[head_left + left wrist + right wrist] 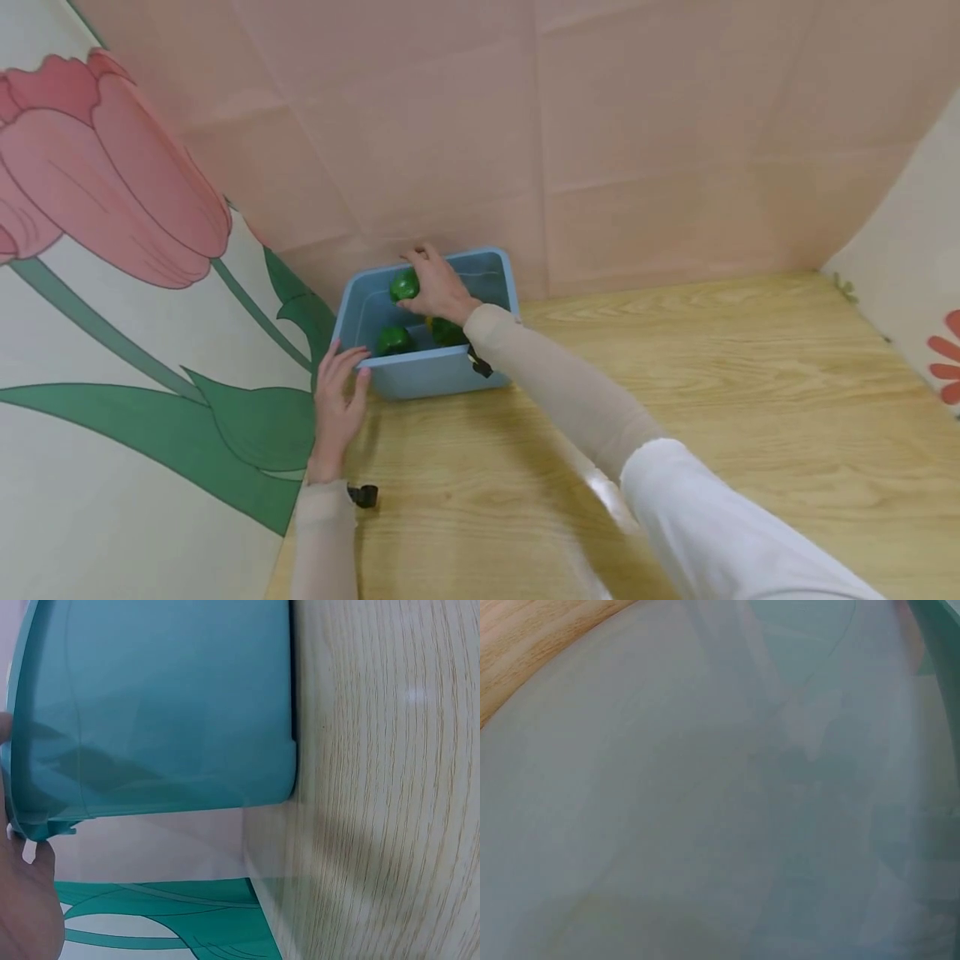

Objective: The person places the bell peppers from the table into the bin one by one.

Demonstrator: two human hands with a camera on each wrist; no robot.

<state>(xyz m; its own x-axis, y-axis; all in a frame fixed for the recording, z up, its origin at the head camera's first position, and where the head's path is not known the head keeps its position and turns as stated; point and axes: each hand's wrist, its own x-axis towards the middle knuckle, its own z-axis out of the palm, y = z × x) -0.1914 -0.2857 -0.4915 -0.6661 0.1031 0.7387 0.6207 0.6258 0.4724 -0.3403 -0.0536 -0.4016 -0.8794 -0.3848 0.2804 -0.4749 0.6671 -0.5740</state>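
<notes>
A blue plastic bin (pixel 427 379) stands on the wooden table against the pink backdrop. My right hand (pixel 444 292) reaches into it from above and holds a glossy green bell pepper (pixel 404 284) between fingers and thumb, near the back wall. Below it on the bin floor lie another green pepper (pixel 394 340) and a green one with a yellow patch (pixel 447 332), partly covered by the right hand and wrist. At the bin's front left corner my left hand (pixel 339 408) grips the rim. The bin's pale blue wall (pixel 705 787) fills most of the right wrist view.
The wooden table (pixel 712 392) extends to the right and front of the bin. A wall panel with a painted tulip (pixel 112 167) stands close on the left; a pink creased sheet (pixel 637 125) hangs behind. Another panel with a red flower (pixel 947 358) bounds the right side.
</notes>
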